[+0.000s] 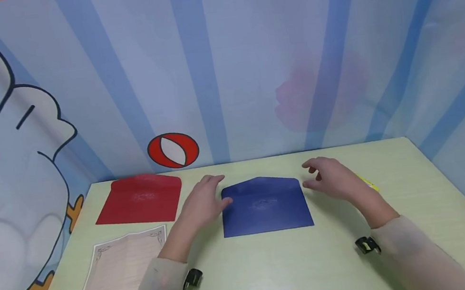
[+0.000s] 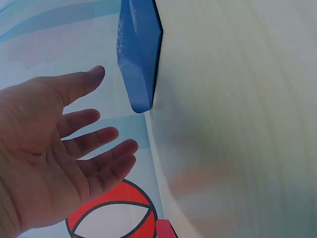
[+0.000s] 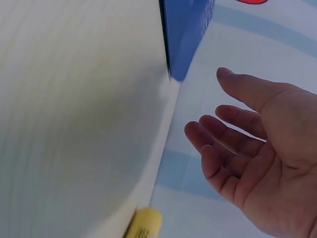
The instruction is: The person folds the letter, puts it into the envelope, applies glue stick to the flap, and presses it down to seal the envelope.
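Note:
A blue envelope lies flat on the table, its flap opened out toward the back. Just off its left edge hovers my left hand, fingers spread and relaxed, holding nothing. My right hand is held above the table beyond the envelope's right edge, fingers loosely bent with nothing in them. Both wrist views show bare palms, with the blue envelope apart from the left hand and the envelope's corner apart from the right thumb.
A red envelope lies at the back left, and a bordered sheet of paper in front of it. Partly behind the right wrist is a yellow stick-like object, whose rounded yellow end appears in the right wrist view. A printed curtain hangs behind the table.

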Tool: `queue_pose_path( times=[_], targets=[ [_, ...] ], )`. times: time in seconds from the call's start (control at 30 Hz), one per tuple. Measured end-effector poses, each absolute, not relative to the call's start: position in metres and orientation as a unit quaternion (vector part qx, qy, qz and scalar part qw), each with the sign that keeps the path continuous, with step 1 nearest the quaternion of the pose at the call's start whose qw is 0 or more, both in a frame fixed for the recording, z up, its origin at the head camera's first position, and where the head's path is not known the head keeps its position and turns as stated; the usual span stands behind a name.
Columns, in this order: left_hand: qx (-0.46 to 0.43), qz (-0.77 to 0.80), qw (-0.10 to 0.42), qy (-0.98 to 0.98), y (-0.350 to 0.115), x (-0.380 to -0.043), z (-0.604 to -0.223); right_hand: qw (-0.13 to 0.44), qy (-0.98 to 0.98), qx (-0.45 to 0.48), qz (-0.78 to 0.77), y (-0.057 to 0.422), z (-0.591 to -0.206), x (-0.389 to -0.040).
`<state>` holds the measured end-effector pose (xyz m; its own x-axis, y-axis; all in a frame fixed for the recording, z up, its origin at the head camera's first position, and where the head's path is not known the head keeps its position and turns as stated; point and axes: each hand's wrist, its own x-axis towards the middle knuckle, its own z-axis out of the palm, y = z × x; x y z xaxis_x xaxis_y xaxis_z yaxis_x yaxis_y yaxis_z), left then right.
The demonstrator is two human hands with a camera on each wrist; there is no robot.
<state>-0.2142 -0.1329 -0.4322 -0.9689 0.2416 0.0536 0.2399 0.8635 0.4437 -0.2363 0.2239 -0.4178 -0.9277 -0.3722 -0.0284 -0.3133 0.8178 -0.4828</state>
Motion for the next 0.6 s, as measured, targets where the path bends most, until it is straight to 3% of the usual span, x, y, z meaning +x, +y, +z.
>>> queue_pose_path(
  times=[0.6],
  targets=[
    [0.149,0.171,0.050,0.973,-0.125,-0.243,-0.441,0.061,0.960,-0.235,-0.141,0.181,-0.437,-0.252]
  ],
)
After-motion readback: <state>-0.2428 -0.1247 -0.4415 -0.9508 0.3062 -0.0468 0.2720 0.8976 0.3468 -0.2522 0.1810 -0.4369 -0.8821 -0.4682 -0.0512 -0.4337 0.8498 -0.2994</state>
